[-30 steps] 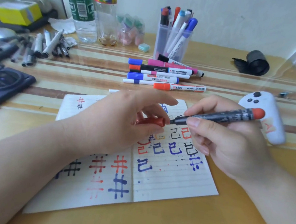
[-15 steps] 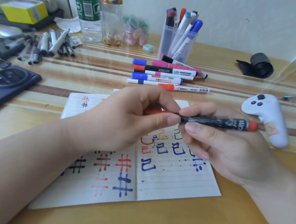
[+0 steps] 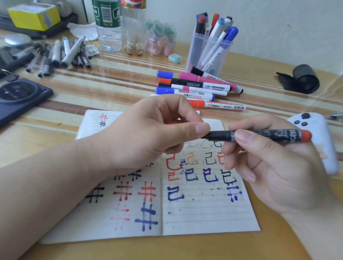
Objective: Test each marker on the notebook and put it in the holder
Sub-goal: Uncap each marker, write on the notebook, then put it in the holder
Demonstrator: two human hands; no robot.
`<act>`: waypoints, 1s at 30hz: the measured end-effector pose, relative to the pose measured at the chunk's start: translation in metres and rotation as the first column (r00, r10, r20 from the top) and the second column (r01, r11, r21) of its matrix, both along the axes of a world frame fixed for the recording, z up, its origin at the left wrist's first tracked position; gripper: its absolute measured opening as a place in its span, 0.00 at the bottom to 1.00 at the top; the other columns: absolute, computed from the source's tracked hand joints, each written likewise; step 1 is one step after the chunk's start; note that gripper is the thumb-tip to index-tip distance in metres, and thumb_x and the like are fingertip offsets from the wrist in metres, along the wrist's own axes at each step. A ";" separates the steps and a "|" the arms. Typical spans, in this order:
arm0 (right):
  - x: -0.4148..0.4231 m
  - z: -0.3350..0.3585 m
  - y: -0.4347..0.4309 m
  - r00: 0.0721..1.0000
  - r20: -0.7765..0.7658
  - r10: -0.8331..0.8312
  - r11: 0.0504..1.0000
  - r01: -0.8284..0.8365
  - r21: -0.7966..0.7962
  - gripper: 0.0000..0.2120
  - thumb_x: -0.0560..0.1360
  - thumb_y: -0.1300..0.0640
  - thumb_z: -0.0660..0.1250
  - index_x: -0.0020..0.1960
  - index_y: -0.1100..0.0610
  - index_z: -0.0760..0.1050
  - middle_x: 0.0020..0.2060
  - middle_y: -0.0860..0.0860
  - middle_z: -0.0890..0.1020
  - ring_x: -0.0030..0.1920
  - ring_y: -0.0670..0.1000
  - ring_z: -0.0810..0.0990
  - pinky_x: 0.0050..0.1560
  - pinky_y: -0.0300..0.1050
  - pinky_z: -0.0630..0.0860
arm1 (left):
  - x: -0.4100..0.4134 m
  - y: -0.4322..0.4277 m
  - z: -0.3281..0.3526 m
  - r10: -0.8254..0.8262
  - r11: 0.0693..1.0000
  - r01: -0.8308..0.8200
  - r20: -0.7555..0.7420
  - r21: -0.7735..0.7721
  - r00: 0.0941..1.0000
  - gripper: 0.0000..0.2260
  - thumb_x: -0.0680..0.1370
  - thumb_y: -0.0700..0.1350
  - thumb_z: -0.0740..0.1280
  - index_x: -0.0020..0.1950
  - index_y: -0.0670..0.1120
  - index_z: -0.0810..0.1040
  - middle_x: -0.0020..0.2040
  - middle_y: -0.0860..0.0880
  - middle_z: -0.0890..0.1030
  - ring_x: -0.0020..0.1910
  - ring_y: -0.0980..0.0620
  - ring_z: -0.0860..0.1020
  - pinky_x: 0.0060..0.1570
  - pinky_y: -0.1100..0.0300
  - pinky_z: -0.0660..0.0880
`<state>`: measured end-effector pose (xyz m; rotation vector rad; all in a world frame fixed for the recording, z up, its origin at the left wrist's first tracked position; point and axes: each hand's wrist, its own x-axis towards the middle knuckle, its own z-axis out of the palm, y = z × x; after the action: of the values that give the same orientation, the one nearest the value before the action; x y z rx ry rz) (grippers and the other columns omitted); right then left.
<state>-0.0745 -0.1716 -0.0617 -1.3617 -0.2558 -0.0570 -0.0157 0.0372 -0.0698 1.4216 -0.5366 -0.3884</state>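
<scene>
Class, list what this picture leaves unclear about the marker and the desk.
All head view.
Black marker with a red end: tip hidden inside the left hand, barrel print blurred.
Lined notebook: marks under both hands covered.
Dark blue phone: cut off by the left edge.
White controller: blurred, partly behind the right hand.

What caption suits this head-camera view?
Left hand and right hand grip one marker above the ink-marked notebook.

marker [image 3: 270, 134] front end hidden in left hand [image 3: 151, 132]; controller [image 3: 320, 142] blurred.
</scene>
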 end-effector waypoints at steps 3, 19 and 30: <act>0.000 0.000 -0.001 1.000 0.002 0.011 1.000 -0.011 0.008 0.12 0.67 0.50 0.76 0.46 0.57 0.84 0.34 0.60 0.82 0.29 0.57 0.80 0.22 0.36 0.66 | 0.000 0.001 -0.001 -0.032 0.999 0.032 0.005 0.011 0.999 0.13 0.70 0.48 0.76 0.42 0.40 0.78 0.33 0.43 0.69 0.28 0.49 0.64 0.30 0.58 0.63; 0.001 -0.002 -0.002 0.990 -0.053 0.130 0.984 -0.136 -0.118 0.18 0.67 0.48 0.79 0.55 0.53 0.86 0.42 0.60 0.85 0.35 0.57 0.82 0.22 0.39 0.69 | 0.001 0.006 0.005 0.043 0.998 -0.046 0.096 0.033 0.995 0.12 0.68 0.48 0.78 0.38 0.42 0.80 0.37 0.30 0.74 0.26 0.46 0.69 0.29 0.59 0.66; -0.006 -0.016 0.014 0.992 0.112 0.064 0.931 -0.019 -0.364 0.08 0.77 0.49 0.66 0.51 0.54 0.75 0.30 0.38 0.75 0.28 0.41 0.71 0.34 0.30 0.66 | -0.008 -0.007 0.009 0.211 0.963 -0.227 0.118 0.146 0.970 0.24 0.78 0.59 0.67 0.33 0.41 0.74 0.21 0.52 0.70 0.18 0.52 0.63 0.24 0.65 0.62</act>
<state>-0.0808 -0.1574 -0.0778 -1.7237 -0.4141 -0.0599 -0.0234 0.0301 -0.0605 1.6433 -0.4309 -0.1841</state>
